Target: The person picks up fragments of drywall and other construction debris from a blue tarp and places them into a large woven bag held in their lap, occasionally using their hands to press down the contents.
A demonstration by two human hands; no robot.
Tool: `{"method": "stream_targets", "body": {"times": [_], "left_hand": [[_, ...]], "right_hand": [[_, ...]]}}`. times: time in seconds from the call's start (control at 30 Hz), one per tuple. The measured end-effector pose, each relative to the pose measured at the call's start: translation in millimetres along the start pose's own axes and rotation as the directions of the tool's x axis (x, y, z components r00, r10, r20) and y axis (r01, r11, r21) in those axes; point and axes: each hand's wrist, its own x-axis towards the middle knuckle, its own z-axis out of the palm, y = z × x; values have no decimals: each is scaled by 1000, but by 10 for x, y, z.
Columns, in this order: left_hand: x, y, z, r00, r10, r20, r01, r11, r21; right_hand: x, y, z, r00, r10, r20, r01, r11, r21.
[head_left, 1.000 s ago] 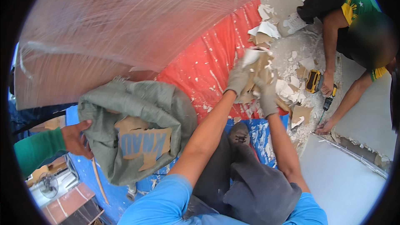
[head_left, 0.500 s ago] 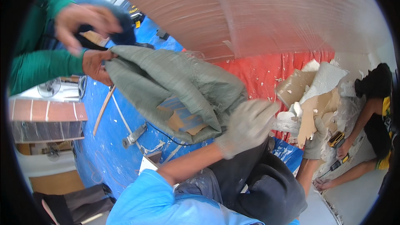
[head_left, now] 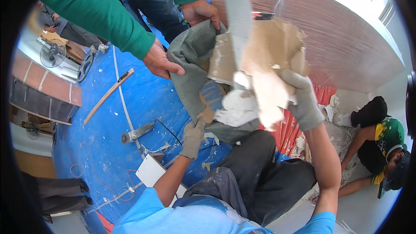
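My right hand (head_left: 299, 99), in a grey work glove, grips broken plasterboard pieces (head_left: 273, 56) with torn brown paper facing, over the mouth of a grey-green woven sack (head_left: 184, 89). White crumbled chunks (head_left: 236, 108) lie below them at the sack's opening. The near rim of the sack is pinched in my gloved left hand (head_left: 193, 138). Across from me, a co-worker in green sleeves spreads the far side with a left-side hand (head_left: 161, 60) and another hand (head_left: 201, 13). Scraps with brown and blue surfaces (head_left: 211, 95) show inside the sack.
An angle grinder (head_left: 136, 133) with its cord lies on the blue floor sheet (head_left: 104, 147), near a wooden strip (head_left: 108, 95). A white board (head_left: 151, 171) sits by my left arm. Another person (head_left: 381, 138) crouches at right beside debris. A film-wrapped panel (head_left: 320, 34) stands behind.
My right hand has lifted the plasterboard pieces from the right to the sack. My left hand has moved left onto its rim. The co-worker's second hand has taken hold of the sack.
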Motion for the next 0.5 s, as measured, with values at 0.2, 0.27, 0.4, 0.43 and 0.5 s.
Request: {"method": "stream_targets", "body": {"times": [0.2,0.27,0.4,0.43,0.5], "left_hand": [[-683,690,402,962,251,110,-255,967,25],[-740,689,519,623,781,49,-675,504,539],[-662,565,473,574,817,59,-700,452,553],[-649,656,460,746,666,-32,-601,693,399],[-657,890,490,931,304,-204,-316,948,-32]], "right_hand": [[477,613,444,827,-525,202,433,365,-824],[422,609,353,901,-211,378,395,46,-917],[414,1125,302,929,286,236,306,-234,-923],[424,1152,277,917,286,277,330,-154,-931],[299,1102,175,903,87,421,421,19,-907]]}}
